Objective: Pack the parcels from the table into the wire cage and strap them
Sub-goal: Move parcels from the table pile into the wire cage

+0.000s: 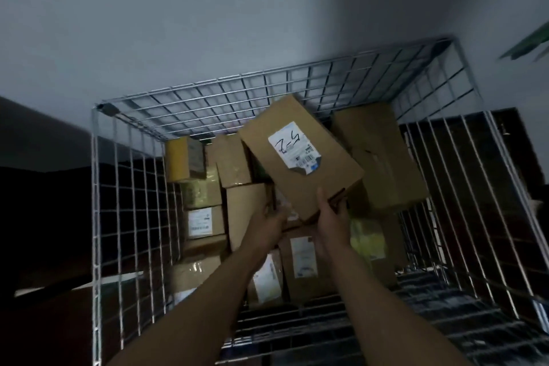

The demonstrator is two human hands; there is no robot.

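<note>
A brown cardboard parcel (pixel 300 154) with a white shipping label hangs tilted above the middle of the wire cage (pixel 124 217). My right hand (pixel 332 223) grips its near edge, thumb on the top face. My left hand (pixel 267 223) reaches under its near left corner; its fingers are hidden by the box. Several other cardboard parcels fill the cage floor, among them a large box (pixel 383 157) leaning at the right and a labelled one (pixel 303 261) under my wrists.
A yellow-green soft packet (pixel 367 236) lies at the cage's right. A yellow box (pixel 178 162) stands in the far left corner. A grey wall rises behind the cage. Dark furniture flanks the cage on both sides.
</note>
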